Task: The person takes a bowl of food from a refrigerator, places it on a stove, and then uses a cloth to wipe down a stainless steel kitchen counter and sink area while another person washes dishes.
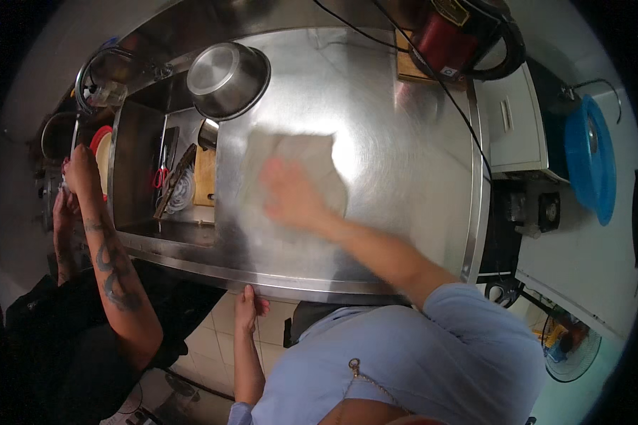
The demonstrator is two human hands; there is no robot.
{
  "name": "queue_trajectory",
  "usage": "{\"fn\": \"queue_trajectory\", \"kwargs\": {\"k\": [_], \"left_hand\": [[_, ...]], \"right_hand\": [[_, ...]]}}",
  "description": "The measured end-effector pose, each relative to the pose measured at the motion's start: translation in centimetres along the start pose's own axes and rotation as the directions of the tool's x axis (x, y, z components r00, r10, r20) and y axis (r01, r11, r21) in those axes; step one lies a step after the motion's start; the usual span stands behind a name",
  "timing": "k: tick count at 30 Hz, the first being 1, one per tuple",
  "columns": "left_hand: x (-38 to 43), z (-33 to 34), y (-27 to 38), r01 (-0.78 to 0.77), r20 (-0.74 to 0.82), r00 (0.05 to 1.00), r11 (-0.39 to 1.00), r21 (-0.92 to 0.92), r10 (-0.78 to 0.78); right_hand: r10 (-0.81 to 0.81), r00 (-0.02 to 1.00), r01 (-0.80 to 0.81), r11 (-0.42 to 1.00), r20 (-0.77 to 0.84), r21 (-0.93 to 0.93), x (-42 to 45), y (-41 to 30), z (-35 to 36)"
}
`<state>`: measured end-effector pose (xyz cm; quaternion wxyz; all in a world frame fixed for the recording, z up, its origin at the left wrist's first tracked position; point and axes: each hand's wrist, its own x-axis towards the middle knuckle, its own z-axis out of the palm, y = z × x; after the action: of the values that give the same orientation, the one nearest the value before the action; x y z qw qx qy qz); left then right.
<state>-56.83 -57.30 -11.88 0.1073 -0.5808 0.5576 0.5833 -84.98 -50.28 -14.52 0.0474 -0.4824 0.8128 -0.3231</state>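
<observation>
A thin greyish cloth (313, 151) lies spread flat on a stainless steel counter (404, 175). My right hand (287, 191) is on top of this cloth, palm down and blurred by motion. Its fingers are too smeared to tell whether they grip the fabric. Down at the front rim (319, 289) of the counter, my left hand (250, 308) rests with the thumb against the metal. The left fingers are loosely curled and partly out of sight, and nothing is seen in them.
An overturned steel pot (226, 79) stands by a sink (162, 231) holding red-handled scissors (160, 177) and a wooden board (204, 175). A red kettle (446, 40) with trailing black cords (457, 101) is back right. Another person's tattooed arm (109, 255) works left. A blue basin (590, 159) stands far right.
</observation>
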Motion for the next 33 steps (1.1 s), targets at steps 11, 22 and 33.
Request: {"fn": "queue_trajectory", "kwargs": {"k": [11,22,33], "left_hand": [[-1.2,0.1,-0.5,0.069,-0.019,0.997,0.995,-0.072,-0.071],[-1.3,-0.7,0.0,0.052,0.047,0.998,0.998,-0.036,-0.05],[-1.0,-0.1,-0.1,0.009,0.017,1.0,0.999,-0.049,-0.008]], "right_hand": [[0.268,0.944,-0.329,0.781,-0.191,-0.53,12.3,21.8,-9.5],[0.074,0.993,-0.111,0.875,-0.096,-0.472,18.5,15.5,-1.5],[-0.462,0.868,0.397,0.865,0.182,0.306,-3.9,-9.1,6.0]]}}
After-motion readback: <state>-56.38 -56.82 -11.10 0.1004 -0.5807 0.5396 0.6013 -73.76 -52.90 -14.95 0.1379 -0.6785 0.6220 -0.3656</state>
